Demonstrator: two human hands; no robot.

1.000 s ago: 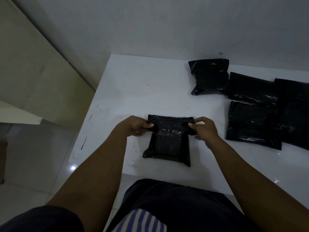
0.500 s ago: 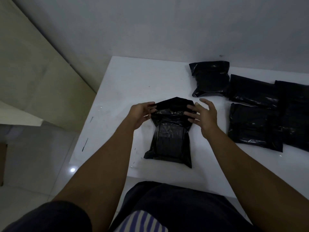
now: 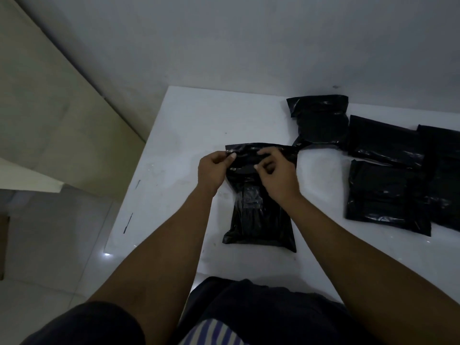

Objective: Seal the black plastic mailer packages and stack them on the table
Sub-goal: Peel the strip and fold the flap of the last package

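A black plastic mailer [image 3: 258,220] lies lengthwise on the white table [image 3: 189,125] in front of me, its top flap unfolded away from me. My left hand [image 3: 214,168] pinches the flap's left corner. My right hand [image 3: 276,170] rests on the flap's middle, thumb and fingers pinched at its surface. Several other black mailers lie to the right: one at the back [image 3: 319,120], one in the middle right [image 3: 385,140], one nearer [image 3: 383,195], and one at the frame's edge [image 3: 445,175].
The table's left edge drops to a glossy tiled floor [image 3: 57,240]. A grey wall [image 3: 249,41] runs behind the table. My dark-clothed lap [image 3: 261,314] sits under the near table edge.
The flap, folded down one second ago, has been lifted and laid open away from me. Both hands moved farther up the mailer, the right hand shifting inward onto the flap.
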